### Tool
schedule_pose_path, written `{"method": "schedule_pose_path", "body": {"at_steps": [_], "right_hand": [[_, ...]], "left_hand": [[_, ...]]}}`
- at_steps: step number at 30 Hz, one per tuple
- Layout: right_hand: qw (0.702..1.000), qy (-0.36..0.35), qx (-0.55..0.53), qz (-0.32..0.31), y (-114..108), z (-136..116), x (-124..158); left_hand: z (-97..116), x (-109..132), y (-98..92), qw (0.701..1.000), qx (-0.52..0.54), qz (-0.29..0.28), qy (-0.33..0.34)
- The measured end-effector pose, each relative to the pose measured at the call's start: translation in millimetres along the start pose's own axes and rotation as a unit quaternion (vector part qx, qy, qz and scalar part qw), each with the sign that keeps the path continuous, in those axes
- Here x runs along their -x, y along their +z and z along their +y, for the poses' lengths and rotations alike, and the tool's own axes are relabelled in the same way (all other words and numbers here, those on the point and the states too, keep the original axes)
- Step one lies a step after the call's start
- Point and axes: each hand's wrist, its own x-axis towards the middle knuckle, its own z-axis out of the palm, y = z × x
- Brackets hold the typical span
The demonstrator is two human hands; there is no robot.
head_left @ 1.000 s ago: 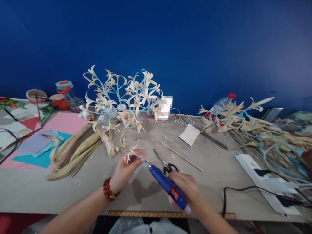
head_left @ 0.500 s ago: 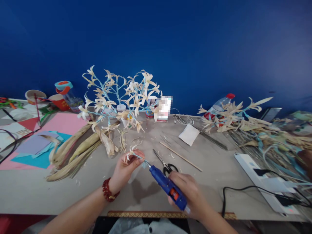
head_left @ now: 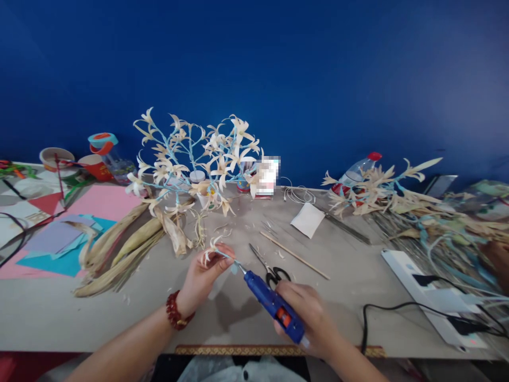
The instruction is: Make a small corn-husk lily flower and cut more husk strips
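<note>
My left hand (head_left: 207, 273) pinches the thin blue-wrapped stem of a small cream husk flower (head_left: 210, 253), whose curled petals stick out to the left of the fingers. My right hand (head_left: 306, 313) is wrapped round a blue hot glue gun (head_left: 268, 300). The gun's metal nozzle points up and left, at the stem end beside my left fingertips; whether it touches cannot be told. A pale blue bit (head_left: 234, 268) hangs under the stem there. Black-handled scissors (head_left: 274, 273) lie just behind the gun, their handles partly hidden by it and my right hand.
Husk flowers on blue stems (head_left: 191, 154) stand at the back. Dried corn husks (head_left: 127, 239) and coloured paper (head_left: 107, 201) lie left. A wooden stick (head_left: 294, 254) and a white packet (head_left: 307, 220) are behind the scissors. A power strip (head_left: 421, 297) with black cords sits right.
Almost nothing differs. Both hands, the flower and the glue gun keep their places; the view has shifted very slightly.
</note>
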Motion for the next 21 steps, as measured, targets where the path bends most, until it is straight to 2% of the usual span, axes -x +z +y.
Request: {"method": "schedule_pose_path", "body": {"at_steps": [21], "right_hand": [[1.000,0.018,0.000,-0.003,3.3,0.0,5.2]], "left_hand": [[-1.4,0.9,-0.1,1.000,0.019,-0.001,-0.012]]}}
